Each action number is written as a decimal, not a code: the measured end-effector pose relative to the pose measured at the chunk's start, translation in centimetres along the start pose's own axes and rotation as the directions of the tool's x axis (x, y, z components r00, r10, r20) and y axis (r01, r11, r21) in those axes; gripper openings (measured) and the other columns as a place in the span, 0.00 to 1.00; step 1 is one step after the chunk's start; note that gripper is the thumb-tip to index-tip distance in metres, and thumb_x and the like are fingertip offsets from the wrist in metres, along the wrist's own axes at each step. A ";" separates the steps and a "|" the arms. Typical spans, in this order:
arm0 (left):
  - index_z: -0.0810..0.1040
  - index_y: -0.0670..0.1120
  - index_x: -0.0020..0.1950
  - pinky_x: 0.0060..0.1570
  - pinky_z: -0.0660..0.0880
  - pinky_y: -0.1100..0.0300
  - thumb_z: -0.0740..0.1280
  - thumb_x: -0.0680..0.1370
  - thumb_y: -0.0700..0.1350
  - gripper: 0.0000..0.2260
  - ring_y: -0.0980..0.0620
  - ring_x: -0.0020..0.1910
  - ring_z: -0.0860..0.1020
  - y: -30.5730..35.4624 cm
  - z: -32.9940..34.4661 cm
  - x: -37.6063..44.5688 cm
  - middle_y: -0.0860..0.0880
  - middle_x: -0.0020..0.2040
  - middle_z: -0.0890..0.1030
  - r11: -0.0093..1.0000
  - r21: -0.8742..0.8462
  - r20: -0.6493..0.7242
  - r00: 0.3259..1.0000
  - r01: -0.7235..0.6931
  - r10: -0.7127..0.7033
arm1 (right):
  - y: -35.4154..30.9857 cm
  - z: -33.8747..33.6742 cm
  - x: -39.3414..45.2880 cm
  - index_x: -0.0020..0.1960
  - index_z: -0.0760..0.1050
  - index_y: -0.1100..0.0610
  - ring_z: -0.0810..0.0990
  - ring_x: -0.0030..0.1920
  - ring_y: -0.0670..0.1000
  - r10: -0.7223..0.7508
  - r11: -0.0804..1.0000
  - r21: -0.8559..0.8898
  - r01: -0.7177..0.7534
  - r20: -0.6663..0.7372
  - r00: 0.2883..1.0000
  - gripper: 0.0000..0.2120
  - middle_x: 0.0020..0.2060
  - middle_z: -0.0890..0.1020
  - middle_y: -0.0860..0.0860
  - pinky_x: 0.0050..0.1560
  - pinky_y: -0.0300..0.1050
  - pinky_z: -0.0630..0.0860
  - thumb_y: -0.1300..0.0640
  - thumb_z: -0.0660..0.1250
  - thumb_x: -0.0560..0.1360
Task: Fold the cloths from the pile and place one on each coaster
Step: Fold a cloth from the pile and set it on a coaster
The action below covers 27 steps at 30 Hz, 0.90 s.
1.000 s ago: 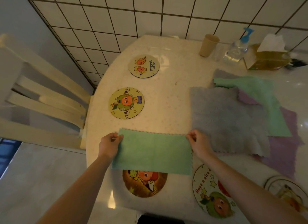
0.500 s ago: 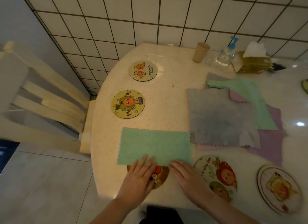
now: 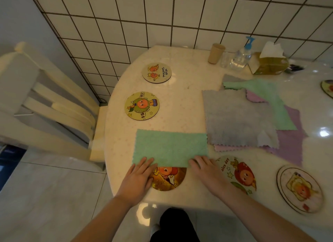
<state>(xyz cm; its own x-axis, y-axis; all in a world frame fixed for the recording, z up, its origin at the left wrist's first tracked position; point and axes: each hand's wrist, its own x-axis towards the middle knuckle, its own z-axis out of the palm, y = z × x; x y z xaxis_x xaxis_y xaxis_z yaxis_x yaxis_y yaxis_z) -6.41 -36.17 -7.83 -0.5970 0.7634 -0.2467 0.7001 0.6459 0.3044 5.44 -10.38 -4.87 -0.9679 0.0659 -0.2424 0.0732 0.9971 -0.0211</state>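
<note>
A green cloth [image 3: 170,148], folded to a long rectangle, lies flat near the table's front edge. Its near edge covers the top of an orange cartoon coaster [image 3: 168,178]. My left hand [image 3: 137,180] rests flat with fingertips on the cloth's near left corner. My right hand [image 3: 207,171] touches its near right corner with spread fingers. The pile [image 3: 239,119] lies to the right: a grey cloth on top, green, pink and purple ones under it. Several more round coasters lie around: one [image 3: 142,105] at left, one [image 3: 156,72] farther back, one [image 3: 237,173] by my right hand, one [image 3: 300,188] at right.
A beige cup [image 3: 216,53], a pump bottle [image 3: 241,55] and a tissue box [image 3: 269,62] stand at the back by the tiled wall. A cream chair [image 3: 54,101] stands left of the round table [image 3: 180,97]. Another coaster's edge [image 3: 327,87] shows far right.
Both hands moved from the cloth's far corners to its near edge, and now sit farther apart at the near corners. The cloth stays folded in place.
</note>
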 end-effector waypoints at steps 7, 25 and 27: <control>0.76 0.50 0.63 0.58 0.76 0.48 0.68 0.68 0.51 0.23 0.44 0.62 0.77 4.5 -0.4 1.9 0.49 0.62 0.79 0.994 0.058 -0.124 0.988 0.095 -0.087 | 0.8 -1.2 0.9 0.44 0.74 0.54 0.76 0.38 0.50 -0.105 0.994 0.029 0.109 -0.093 0.990 0.23 0.40 0.77 0.49 0.34 0.43 0.74 0.67 0.74 0.53; 0.77 0.49 0.64 0.60 0.75 0.49 0.64 0.72 0.54 0.22 0.46 0.66 0.74 12.5 3.7 2.4 0.50 0.66 0.76 0.999 0.047 -0.151 0.988 0.023 -0.015 | 9.5 -1.7 7.3 0.75 0.55 0.54 0.62 0.73 0.54 -0.788 0.577 -0.094 0.812 0.198 0.583 0.48 0.74 0.62 0.53 0.66 0.51 0.68 0.74 0.69 0.60; 0.76 0.48 0.65 0.64 0.72 0.50 0.59 0.76 0.53 0.20 0.48 0.68 0.71 12.8 3.7 2.2 0.50 0.67 0.75 0.987 -0.154 -0.200 0.977 0.045 -0.075 | 10.0 -1.6 8.4 0.75 0.53 0.53 0.59 0.74 0.54 -0.824 0.510 -0.102 0.854 0.226 0.520 0.49 0.75 0.59 0.53 0.67 0.52 0.67 0.76 0.68 0.61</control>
<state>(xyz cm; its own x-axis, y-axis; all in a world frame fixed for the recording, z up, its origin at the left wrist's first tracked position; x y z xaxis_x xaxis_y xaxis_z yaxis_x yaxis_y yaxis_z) 2.67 -26.18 -7.93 -0.7144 0.6952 -0.0796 0.6040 0.6701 0.4314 -2.31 0.23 -5.59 -0.5089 -0.7959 -0.3280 -0.8137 0.5691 -0.1184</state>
